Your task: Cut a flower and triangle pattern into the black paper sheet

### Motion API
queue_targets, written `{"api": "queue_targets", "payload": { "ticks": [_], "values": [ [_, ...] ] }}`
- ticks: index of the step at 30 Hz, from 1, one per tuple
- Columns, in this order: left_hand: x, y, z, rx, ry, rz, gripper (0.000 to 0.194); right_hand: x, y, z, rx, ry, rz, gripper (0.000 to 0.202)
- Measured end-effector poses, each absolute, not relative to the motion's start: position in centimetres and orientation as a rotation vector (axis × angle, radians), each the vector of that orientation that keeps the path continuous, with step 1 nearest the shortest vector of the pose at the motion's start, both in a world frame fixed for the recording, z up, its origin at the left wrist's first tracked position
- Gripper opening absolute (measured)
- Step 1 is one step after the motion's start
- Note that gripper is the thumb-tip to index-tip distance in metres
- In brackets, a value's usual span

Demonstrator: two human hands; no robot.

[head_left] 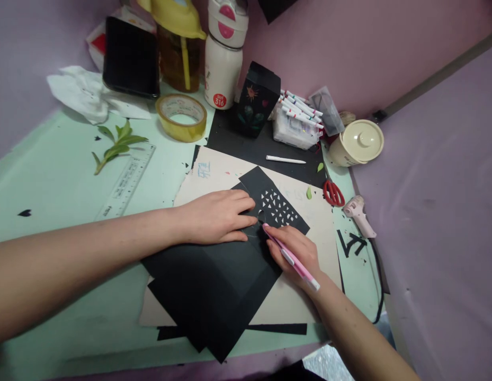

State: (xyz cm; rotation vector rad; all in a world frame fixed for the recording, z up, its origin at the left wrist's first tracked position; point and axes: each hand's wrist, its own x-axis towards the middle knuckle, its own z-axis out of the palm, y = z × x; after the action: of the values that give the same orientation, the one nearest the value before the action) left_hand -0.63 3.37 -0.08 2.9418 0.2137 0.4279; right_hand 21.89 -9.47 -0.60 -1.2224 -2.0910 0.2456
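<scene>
My left hand (217, 214) lay flat, fingers slightly spread, gripping nothing and pressing on the black paper (225, 286), which sat in overlapping layers on the pale board (285, 312) at the middle of the table. My right hand (299, 251) was curled round a pink pen-style cutter (293, 262), its tip close to a small curved mark (262, 215), just beside my left fingertips.

The cluster of small, mostly triangular openings (275, 206) at the far right of the paper looked finished. I judged the curved mark to be the part in hand; whether it was cut through, I couldn't tell. The broad near part showed no openings, so any cutting there was not yet done. Black scraps (352, 243) lay to the right, near the glue gun (360, 216).
</scene>
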Motion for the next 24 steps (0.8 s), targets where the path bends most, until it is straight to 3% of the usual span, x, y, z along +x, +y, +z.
{"api": "queue_targets", "payload": {
  "ticks": [24],
  "values": [
    [-0.66,3.37,-0.04,2.971,0.201,0.387,0.036,21.5,-9.92,-0.81,-1.232,-2.238,0.129,0.034]
  ]
}}
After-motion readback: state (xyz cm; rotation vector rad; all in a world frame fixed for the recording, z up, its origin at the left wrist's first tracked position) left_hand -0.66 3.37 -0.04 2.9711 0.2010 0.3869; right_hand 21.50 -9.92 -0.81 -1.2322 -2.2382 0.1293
